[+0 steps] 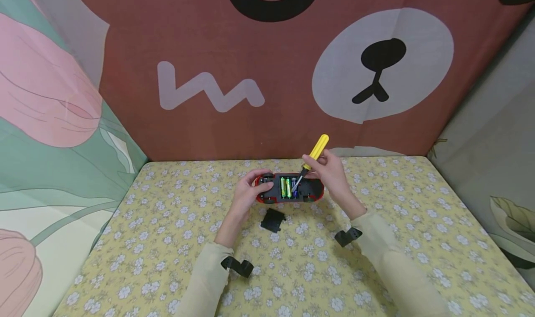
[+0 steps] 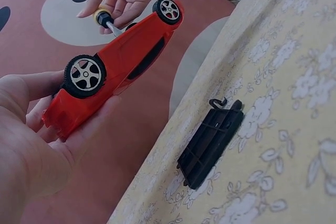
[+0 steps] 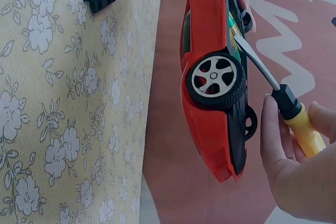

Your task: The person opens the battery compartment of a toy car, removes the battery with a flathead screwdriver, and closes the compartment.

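Note:
My left hand (image 1: 245, 192) grips one end of a red toy car (image 2: 134, 45), whose black underside faces up toward the head camera. Several batteries (image 1: 286, 187), green ones and a dark blue one, lie in its uncovered compartment. In my right hand (image 1: 333, 172) is a screwdriver (image 1: 319, 149) with a yellow handle, pinched between thumb and fingers. Its metal shaft (image 3: 261, 67) slants down so that the tip is at the batteries, near the blue one; whether it touches cannot be made out. Below the car lies a black battery cover (image 2: 211, 142) on the cloth.
A yellow floral cloth (image 1: 167, 261) covers the table. Behind its far edge hangs a reddish-brown fabric with a cartoon bear face (image 1: 234, 136). Patterned curtains (image 1: 54, 168) stand at the left and right sides. A black camera is strapped on each wrist.

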A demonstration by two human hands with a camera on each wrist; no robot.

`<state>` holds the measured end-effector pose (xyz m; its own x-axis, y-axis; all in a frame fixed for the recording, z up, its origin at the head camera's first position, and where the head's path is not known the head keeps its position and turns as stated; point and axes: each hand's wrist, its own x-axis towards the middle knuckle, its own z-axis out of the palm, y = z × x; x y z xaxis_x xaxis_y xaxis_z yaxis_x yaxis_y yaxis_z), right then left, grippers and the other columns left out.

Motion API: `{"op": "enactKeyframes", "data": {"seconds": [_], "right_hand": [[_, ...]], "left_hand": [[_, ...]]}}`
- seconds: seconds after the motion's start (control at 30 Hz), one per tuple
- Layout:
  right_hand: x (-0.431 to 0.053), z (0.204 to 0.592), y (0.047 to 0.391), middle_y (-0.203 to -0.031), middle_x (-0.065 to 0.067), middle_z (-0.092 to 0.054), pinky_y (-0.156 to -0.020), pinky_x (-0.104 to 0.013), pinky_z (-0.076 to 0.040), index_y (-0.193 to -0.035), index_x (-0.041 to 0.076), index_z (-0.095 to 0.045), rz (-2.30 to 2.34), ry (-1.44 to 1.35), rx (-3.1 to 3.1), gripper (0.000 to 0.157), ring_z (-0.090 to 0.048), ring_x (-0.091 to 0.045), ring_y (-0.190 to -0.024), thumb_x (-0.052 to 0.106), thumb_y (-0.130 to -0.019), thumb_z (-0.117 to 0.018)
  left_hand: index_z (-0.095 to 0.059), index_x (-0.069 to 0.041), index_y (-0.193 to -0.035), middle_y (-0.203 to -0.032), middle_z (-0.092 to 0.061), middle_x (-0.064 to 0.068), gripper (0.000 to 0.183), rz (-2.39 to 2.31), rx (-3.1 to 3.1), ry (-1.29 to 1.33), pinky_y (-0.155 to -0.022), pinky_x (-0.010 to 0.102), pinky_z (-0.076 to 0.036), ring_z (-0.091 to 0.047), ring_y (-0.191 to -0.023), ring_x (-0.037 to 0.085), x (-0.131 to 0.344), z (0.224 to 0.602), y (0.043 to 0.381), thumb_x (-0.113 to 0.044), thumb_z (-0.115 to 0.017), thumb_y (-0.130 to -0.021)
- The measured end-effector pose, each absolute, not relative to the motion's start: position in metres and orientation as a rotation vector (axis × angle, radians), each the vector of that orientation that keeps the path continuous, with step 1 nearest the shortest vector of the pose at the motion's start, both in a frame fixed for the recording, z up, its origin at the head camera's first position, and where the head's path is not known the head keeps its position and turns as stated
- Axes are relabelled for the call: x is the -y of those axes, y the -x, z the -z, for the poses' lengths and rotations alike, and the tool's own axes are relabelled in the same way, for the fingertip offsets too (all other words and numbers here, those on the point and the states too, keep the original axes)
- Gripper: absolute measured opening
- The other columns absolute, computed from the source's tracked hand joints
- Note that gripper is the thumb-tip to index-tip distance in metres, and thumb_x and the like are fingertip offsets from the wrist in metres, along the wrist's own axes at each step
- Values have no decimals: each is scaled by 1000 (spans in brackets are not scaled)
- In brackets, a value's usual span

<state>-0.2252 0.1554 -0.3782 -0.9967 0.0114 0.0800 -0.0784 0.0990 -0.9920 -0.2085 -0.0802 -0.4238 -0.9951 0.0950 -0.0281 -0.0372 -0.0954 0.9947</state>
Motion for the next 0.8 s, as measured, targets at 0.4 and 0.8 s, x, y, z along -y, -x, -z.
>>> {"op": "enactKeyframes", "data": {"seconds": [0.4, 0.8], "right_hand": [[-151, 375, 219, -114, -27, -69, -74, -34, -62, -125, -8, -56, -2065, -159, 2281, 38, -70, -10, -78, 19, -102, -69], [-148, 378, 213, -118, -29, -68, -76, -35, -62, -132, -6, -56, -2006, -196, 2315, 41, -73, -18, -93, 17, -101, -69]], "left_hand": [[-71, -8, -128, -137, -60, 14, 36, -2278, -2044, -46, -80, 30, -59, -64, -112, 27, 79, 424, 210, -8, -77, -92], [-70, -5, -130, -139, -59, 14, 39, -2285, -2033, -44, -80, 28, -58, -61, -115, 28, 80, 425, 211, -6, -76, -92]]}}
